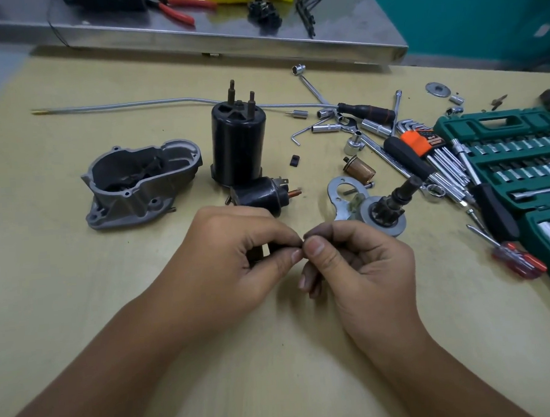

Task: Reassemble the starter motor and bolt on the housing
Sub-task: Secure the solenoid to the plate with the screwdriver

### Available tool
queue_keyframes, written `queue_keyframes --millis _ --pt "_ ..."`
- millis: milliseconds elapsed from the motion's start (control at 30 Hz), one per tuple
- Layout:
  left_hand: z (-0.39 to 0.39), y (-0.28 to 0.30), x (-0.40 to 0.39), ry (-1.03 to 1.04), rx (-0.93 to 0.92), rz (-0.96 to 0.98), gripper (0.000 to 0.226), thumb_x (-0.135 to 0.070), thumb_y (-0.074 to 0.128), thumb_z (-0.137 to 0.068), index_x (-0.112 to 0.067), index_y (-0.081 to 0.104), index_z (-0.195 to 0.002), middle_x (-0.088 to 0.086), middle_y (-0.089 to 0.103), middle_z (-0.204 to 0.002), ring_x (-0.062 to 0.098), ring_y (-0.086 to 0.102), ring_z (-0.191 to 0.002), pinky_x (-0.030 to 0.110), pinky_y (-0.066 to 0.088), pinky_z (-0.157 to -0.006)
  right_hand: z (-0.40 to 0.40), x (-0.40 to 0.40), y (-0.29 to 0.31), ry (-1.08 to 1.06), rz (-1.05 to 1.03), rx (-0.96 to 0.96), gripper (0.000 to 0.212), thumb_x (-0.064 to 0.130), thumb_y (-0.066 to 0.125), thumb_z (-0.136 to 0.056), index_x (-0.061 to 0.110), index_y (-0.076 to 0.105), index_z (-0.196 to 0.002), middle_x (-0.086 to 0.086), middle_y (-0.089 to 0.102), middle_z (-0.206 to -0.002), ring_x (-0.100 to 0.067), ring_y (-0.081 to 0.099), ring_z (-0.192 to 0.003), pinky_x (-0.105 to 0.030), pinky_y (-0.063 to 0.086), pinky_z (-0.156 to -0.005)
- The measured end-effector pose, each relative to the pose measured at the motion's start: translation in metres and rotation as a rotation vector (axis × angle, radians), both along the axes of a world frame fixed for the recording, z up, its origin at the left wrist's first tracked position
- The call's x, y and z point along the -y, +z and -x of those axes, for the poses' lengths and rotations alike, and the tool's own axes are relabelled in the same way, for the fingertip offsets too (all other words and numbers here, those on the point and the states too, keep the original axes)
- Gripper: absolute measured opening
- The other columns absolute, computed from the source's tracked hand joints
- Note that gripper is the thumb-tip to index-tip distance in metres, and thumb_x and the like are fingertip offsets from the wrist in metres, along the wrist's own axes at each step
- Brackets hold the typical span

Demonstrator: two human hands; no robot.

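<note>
Both hands meet low over the tan table (78,284), just in front of the tall black motor can (238,146), which stands upright with two rusty studs rising from its top. The left hand (238,259) is curled around a small dark part (259,251), mostly hidden by the fingers, and the right hand (351,261) pinches something tiny between thumb and forefinger where the two hands touch; what it is cannot be told. Left of the can lies the grey cast-metal housing (140,182), rough and hollow, open side up, with bolt holes round its rim. Against the can's base lies a short black cylinder (260,194) on its side, a copper stud at its end. Right of the can sit a flat steel plate (342,193) with large round holes, a copper-coloured sleeve (359,168), and a dark geared shaft (392,201) on a round disc. Farther right lie loose chrome sockets, a set of hex keys (431,157) in an orange holder whose lettering is too blurred to read, a red-handled screwdriver (518,259) and a green plastic socket case (522,161).
</note>
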State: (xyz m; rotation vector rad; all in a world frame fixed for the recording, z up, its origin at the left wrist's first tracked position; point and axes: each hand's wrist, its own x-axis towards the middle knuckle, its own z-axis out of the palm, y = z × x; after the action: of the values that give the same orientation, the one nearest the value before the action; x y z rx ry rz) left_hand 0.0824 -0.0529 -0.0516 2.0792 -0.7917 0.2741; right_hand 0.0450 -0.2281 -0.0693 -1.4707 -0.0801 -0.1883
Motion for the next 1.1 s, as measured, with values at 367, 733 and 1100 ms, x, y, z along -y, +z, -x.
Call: queue_keyframes --millis 367,733,1100 --pt "0.0004 0.0021 -0.0015 0.002 0.02 -0.075 0.003 -0.013 0.078 -0.086 -0.013 0.081 -0.085 -0.007 0.067 -0.07 -0.002 0.051 -0.062 0.012 0.037 -0.06 -0.0014 0.0026 -0.0024 0.037 0.032 -0.057 0.01 0.011 0.071 -0.086 0.019 0.075 -0.082 -0.014 0.068 -0.063 -0.021 0.062 -0.047 -0.033 0.05 -0.046" --pt "0.0012 0.0008 -0.0048 0.011 -0.224 0.01 0.007 -0.025 0.082 -0.077 -0.02 0.079 -0.08 -0.008 0.069 -0.066 0.013 0.061 -0.056 0.024 0.047 -0.051 -0.0039 0.0085 -0.0053 0.111 0.117 -0.117 0.008 0.018 0.072 -0.088 0.018 0.074 -0.08 -0.011 0.067 -0.059 -0.022 0.063 -0.046 -0.034 0.051 -0.046" --pt "-0.0021 0.0016 -0.0068 -0.018 -0.278 -0.057 0.009 -0.026 0.082 -0.073 -0.021 0.077 -0.079 -0.012 0.067 -0.065 0.001 0.057 -0.054 0.006 0.037 -0.052 -0.0045 0.01 -0.0099 0.108 0.231 -0.088 0.013 0.022 0.072 -0.091 0.016 0.071 -0.08 -0.01 0.062 -0.049 -0.017 0.058 -0.04 -0.03 0.049 -0.043"
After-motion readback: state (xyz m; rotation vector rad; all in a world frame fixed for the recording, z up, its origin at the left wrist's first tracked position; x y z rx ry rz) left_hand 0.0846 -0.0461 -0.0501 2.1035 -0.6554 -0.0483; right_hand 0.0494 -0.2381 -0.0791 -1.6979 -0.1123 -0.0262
